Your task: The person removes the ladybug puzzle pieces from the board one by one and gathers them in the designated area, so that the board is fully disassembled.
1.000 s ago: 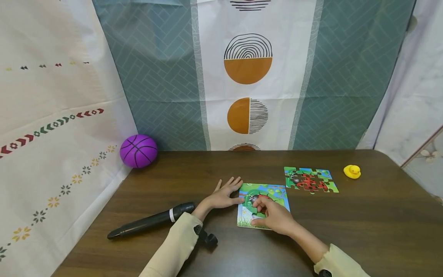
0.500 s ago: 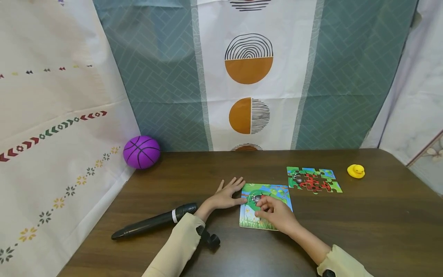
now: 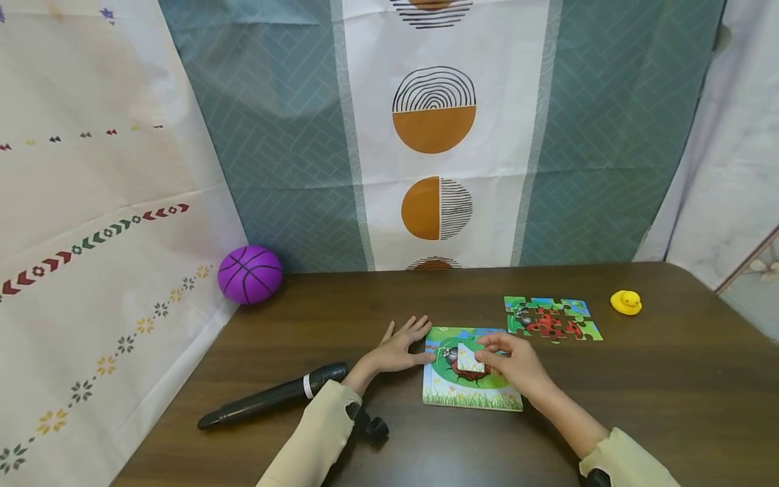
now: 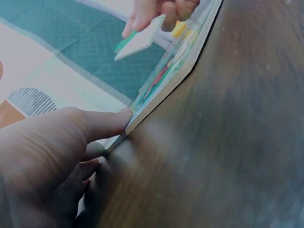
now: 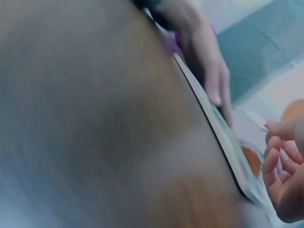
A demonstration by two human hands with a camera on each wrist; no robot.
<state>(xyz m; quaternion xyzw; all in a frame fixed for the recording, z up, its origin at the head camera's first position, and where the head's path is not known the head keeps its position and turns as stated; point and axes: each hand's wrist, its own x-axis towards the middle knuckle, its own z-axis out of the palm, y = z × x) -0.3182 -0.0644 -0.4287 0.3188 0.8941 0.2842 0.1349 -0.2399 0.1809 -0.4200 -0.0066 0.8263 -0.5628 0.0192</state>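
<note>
A ladybird puzzle board [image 3: 468, 389] lies flat on the dark wooden table [image 3: 639, 399]. My right hand [image 3: 514, 365] pinches a small puzzle piece [image 3: 470, 358] with its pale back showing, lifted just above the board's middle; the left wrist view shows that piece [image 4: 140, 42] held clear of the board [image 4: 166, 80]. My left hand [image 3: 398, 348] lies flat on the table with straight fingers, its thumb [image 4: 102, 123] touching the board's left edge. The right wrist view is blurred and shows curled fingers [image 5: 280, 161] over the board's edge [image 5: 213, 118].
Several joined puzzle pieces [image 3: 550, 319] lie behind the board to the right, and a yellow rubber duck [image 3: 627, 302] sits farther right. A black handheld tool [image 3: 274, 399] lies at the left front. A purple ball [image 3: 250, 274] rests in the back left corner against the curtain.
My right hand has lifted a piece off the board and moved right, uncovering the ladybird picture. The left hand has stayed at the board's left edge.
</note>
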